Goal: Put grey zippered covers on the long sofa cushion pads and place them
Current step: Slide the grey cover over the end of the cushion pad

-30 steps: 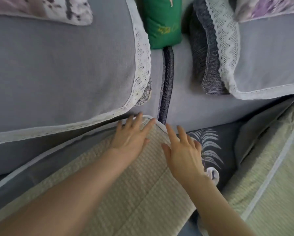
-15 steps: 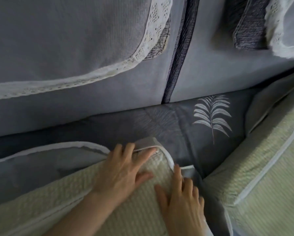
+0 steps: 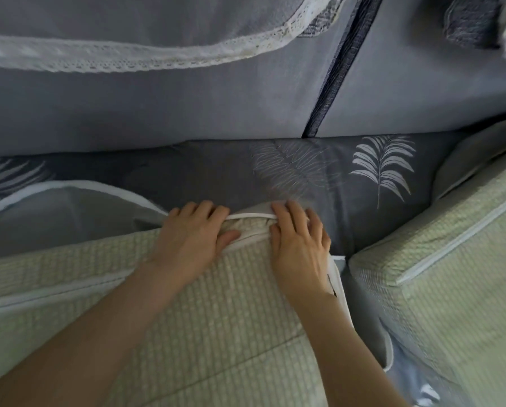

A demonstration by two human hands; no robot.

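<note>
The lace-trimmed backrest (image 3: 128, 58) stood behind the leaf-printed sofa seat (image 3: 216, 177). On the seat lay the cushion pad (image 3: 216, 304); the left hand (image 3: 193, 233) and right hand (image 3: 298, 245) gripped its far piped edge with curled fingers (image 3: 204, 208), which earlier lay flat.

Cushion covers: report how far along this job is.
Done: the right cushion looks fully covered, lying at the right. In hand: left hand and right hand grip the far corner of the middle cushion. Left: its grey cover bulges loose on the left; no zip is visible, so closing is unconfirmed.
</note>
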